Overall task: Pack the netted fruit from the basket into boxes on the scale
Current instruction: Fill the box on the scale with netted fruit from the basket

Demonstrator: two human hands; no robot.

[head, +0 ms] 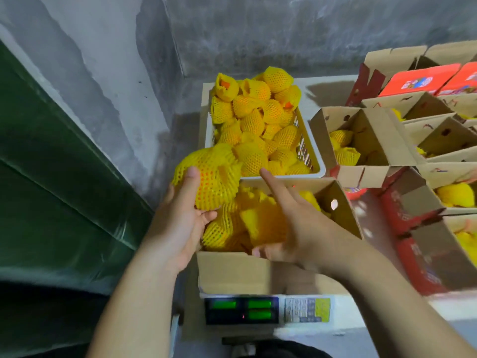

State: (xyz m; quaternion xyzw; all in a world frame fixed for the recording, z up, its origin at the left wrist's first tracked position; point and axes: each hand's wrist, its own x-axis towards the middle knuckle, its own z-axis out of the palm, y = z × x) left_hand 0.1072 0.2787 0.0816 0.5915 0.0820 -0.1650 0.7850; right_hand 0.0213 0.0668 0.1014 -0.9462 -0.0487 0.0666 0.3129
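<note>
Left hand [185, 202] cups netted fruit [209, 179] over box [232, 270] left rim, basket [316, 164] behind; right hand [291, 215] spread wide inside box. Risk: loose grip, fruit rolls off rim; overfilled box skews scale [265, 310] reading

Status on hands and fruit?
Left hand holds yellow foam-netted fruit over cardboard box on scale. Right hand open above box. Nothing blocking.

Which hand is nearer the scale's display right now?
Right. The right hand is spread over the fruit in the box on the scale, just above the display. The left hand holds a netted fruit at the box's far left corner, farther from it.
</note>
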